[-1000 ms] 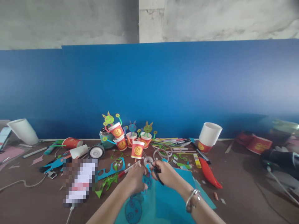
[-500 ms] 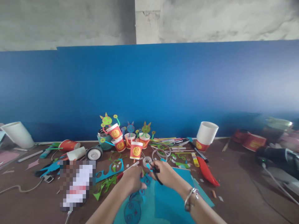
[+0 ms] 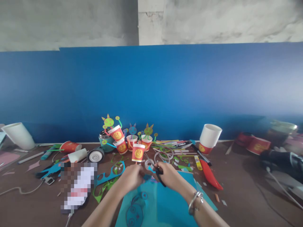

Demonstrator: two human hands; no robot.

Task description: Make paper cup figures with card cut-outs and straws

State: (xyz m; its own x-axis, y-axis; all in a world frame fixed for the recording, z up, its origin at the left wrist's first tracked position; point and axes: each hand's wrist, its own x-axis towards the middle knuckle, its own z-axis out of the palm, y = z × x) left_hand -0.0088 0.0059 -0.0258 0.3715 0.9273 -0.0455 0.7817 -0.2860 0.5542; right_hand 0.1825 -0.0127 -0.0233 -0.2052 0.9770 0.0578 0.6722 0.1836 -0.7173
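Note:
My right hand [image 3: 167,173] is closed round black-handled scissors [image 3: 160,176], whose blades point up and left. A small blue paper piece [image 3: 151,169] lies by the blades. My left hand [image 3: 132,178] is just left of it with curled fingers; blur hides what they pinch, though a blue paper scrap with pink-purple marks [image 3: 153,179] shows by the fingertips. Below both hands lies a blue sheet [image 3: 175,201], beside a blue paper oval with a drawn face [image 3: 134,214]. A red paper cup [image 3: 138,153] stands just beyond my left hand.
Behind are paper cups with rabbit-like cutouts [image 3: 146,142] and a roll of tape [image 3: 149,164]. Green paper scraps [image 3: 104,189] lie left. Tall white cups [image 3: 210,135], a glue stick [image 3: 198,163] and a red pouch-like object [image 3: 210,176] are to the right. A blue partition [image 3: 151,88] rises behind.
My left hand has shifted up and left, its fingers now more hidden. The drawn blue piece at its fingertips is less visible. My right hand keeps the scissors in nearly the same place.

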